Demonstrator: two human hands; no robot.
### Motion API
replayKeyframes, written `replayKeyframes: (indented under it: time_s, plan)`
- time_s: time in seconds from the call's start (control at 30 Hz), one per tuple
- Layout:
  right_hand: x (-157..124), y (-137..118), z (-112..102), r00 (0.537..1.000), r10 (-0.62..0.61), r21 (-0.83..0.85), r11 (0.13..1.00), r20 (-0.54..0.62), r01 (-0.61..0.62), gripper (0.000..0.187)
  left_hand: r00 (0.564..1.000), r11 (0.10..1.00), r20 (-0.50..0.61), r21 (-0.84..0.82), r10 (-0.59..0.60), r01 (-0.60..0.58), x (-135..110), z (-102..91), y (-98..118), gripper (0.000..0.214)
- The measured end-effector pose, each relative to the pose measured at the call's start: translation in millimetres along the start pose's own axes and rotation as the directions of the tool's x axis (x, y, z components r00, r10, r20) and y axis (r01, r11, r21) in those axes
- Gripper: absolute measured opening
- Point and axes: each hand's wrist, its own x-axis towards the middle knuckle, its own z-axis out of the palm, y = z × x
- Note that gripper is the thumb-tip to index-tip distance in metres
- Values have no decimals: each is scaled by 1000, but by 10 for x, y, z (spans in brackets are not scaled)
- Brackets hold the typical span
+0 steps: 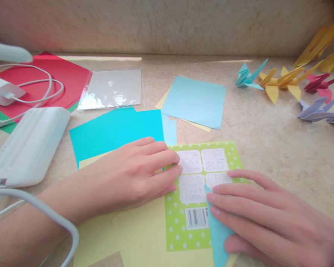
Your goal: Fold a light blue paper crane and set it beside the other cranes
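Observation:
My left hand (133, 174) lies flat, fingers stretched out together, on the left edge of a green polka-dot instruction card (183, 222) and the yellow paper (139, 237) under it. My right hand (256, 211) rests with fingers extended, pressing down a folded light-blue paper piece (218, 237) that lies over the card's lower right. A turquoise sheet (114, 129) sits just beyond my left hand.
A pale-blue square (195, 100) over yellow sheets lies mid-table. Red sheets (64, 78), a clear plastic sleeve (111, 89), a white power bank (28, 144) and cables are at left. Folded paper cranes (281, 79) line the right back. A stone wall rises behind.

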Motion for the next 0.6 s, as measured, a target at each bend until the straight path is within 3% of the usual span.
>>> replayKeyframes:
  time_s: [0.6]
  plan:
    - [-1, 0, 19, 1000, -5, -2, 1000, -25, 5, 23, 1000, 1000, 2, 22, -1, 1, -10, 16, 2, 11]
